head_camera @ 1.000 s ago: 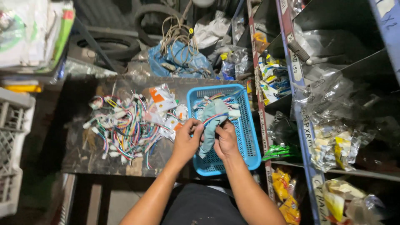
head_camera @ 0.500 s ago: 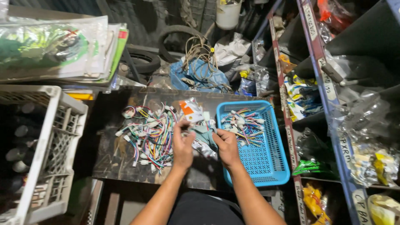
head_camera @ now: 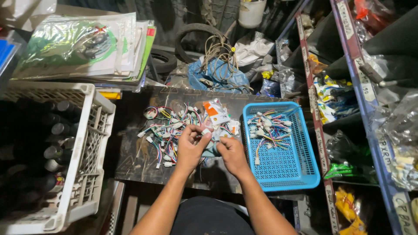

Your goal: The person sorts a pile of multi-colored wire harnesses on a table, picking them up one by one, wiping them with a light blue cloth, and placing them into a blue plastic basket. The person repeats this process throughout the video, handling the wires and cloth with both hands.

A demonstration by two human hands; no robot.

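On the dark, scuffed work board (head_camera: 130, 156), near its front edge, both hands meet over a small light-blue clear plastic packet (head_camera: 212, 148). The left hand (head_camera: 190, 148) has its fingers curled, the tips pinching the packet's upper edge at a white plug; the right hand (head_camera: 231, 153) is closed loosely, thumb and forefinger pinching the packet's right side. The packet lies at the right end of a loose heap of short multicoloured wire harnesses with white plastic connectors (head_camera: 167, 128) (too tangled to count), which covers the middle of the board. One white-and-orange printed sachet (head_camera: 215, 112) rests at the heap's top right.

Just right of the hands sits one shallow blue plastic mesh basket (head_camera: 283, 167), its left rim close to the right hand's knuckles; a smaller bundle of the same harnesses (head_camera: 267, 128) fills its far half, the near half bare mesh. The board's left part, between the heap and one white plastic crate (head_camera: 89, 143) of dark bottles, is open. Behind the board lie two black rubber tyres (head_camera: 191, 37) and a blue plastic bag (head_camera: 220, 74). Metal shelving (head_camera: 320, 130) crowds the basket's right side.
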